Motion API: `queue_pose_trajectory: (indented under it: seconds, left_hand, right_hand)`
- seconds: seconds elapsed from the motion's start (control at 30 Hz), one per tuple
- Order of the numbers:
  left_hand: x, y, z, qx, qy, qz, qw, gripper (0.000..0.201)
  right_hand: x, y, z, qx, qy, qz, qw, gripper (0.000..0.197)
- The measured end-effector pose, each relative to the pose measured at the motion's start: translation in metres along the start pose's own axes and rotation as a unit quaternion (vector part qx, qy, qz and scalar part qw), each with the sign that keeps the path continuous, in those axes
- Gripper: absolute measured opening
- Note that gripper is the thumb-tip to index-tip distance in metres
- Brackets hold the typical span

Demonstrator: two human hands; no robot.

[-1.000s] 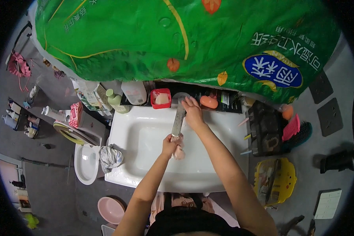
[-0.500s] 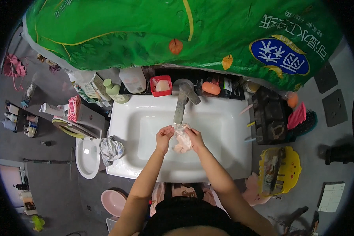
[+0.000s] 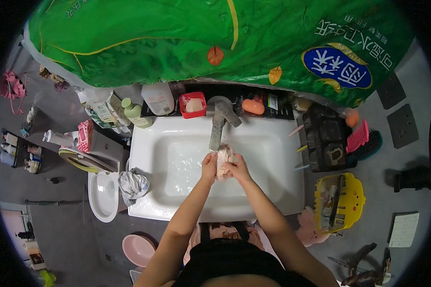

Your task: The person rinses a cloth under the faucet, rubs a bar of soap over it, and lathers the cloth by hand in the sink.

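Observation:
A pale pink, crumpled wet cloth (image 3: 224, 157) hangs just below the spout of the grey metal faucet (image 3: 217, 131), above the white sink (image 3: 177, 160). My left hand (image 3: 209, 165) pinches the cloth at its left edge, close beside the spout. On the other side, my right hand (image 3: 239, 169) is closed on the lower right part of the cloth, its fingers bent across the front. Water with ripples and bright glints lies in the basin beneath. Part of the cloth is hidden by my fingers.
Behind the faucet, a black shelf bears a red soap box (image 3: 193, 104) and an orange soap bar (image 3: 253, 106). A large green package (image 3: 167, 43) overhangs the back. To the left are a grey-white cloth bundle (image 3: 133, 184) and a toilet (image 3: 104, 196); at right, a yellow basket (image 3: 352, 205).
My left hand has moved right and closed on the cloth's edge. My right hand has shifted down along the cloth, which is now bunched narrower. Ripples and glints have appeared in the basin.

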State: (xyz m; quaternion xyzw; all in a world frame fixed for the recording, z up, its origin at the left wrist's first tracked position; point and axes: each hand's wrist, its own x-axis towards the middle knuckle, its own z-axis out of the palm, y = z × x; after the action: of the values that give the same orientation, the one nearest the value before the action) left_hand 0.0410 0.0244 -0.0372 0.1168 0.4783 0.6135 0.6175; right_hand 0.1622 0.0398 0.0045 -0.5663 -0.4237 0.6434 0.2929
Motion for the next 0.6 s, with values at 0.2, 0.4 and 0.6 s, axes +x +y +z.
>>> queue_pose_trajectory:
  seconds: [0.2,0.4,0.6]
  left_hand:
    - [0.001,-0.005,0.002,0.105,-0.053,0.021,0.993,0.015]
    - [0.003,0.027,-0.013,0.147,-0.102,0.032,0.983,0.021]
    - [0.016,0.02,-0.07,0.27,-0.142,0.036,0.952,0.015]
  right_hand:
    - [0.047,0.038,-0.029,-0.39,0.162,-0.362,0.831,0.05]
    - [0.041,0.013,-0.023,-0.142,-0.025,-0.139,0.98,0.02]
    - [0.037,0.003,-0.006,0.123,0.074,-0.127,0.982,0.021]
